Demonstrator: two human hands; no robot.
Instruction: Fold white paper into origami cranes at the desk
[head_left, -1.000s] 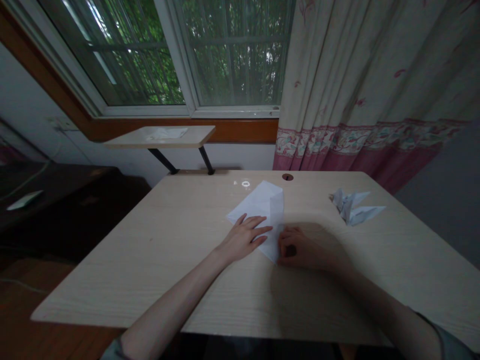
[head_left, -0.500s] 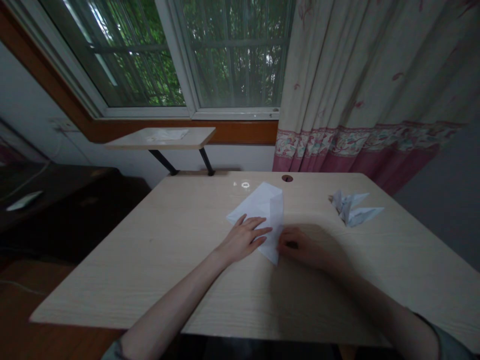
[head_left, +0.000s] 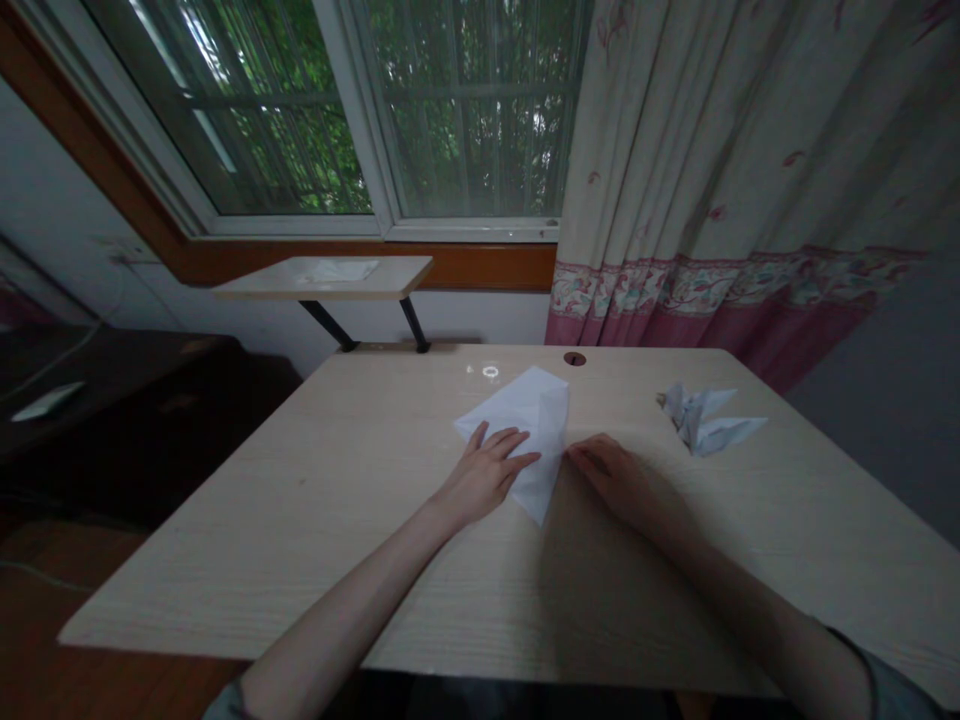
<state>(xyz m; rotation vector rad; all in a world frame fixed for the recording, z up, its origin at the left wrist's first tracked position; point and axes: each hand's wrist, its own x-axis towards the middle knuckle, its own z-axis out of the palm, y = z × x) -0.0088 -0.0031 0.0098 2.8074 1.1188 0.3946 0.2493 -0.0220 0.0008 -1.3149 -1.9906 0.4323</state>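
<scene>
**Folded sheet point(head_left: 517, 415) pressed flat on the desk point(head_left: 225, 560)**

You had the white paper doubled into layers, with a flap point(head_left: 553, 430) along its right side and a point aimed toward you. It lay near the middle of the desk, toward the far edge. How many folds it carried, and how sharp they were, you could not tell from this view. Your left hand point(head_left: 484, 475) rested on its lower left part, fingers point(head_left: 510, 442) spread and straight, pressing down without gripping. Your right hand point(head_left: 619, 480) lay on the bare desk just beside the sheet's right edge, fingers relaxed and together, holding nothing.

The sheet was clearly less worked than the folded paper bird point(head_left: 701, 420) sitting to your right, well apart from both hands, with its pointed parts fully shaped.

Nothing lay between your hands and the sheet. Farther off, a small shelf point(head_left: 390, 275) stood at the desk's far side with a piece of white paper point(head_left: 337, 270) on it. A patterned curtain point(head_left: 712, 150) hung at the right of the window point(head_left: 465, 120).
</scene>
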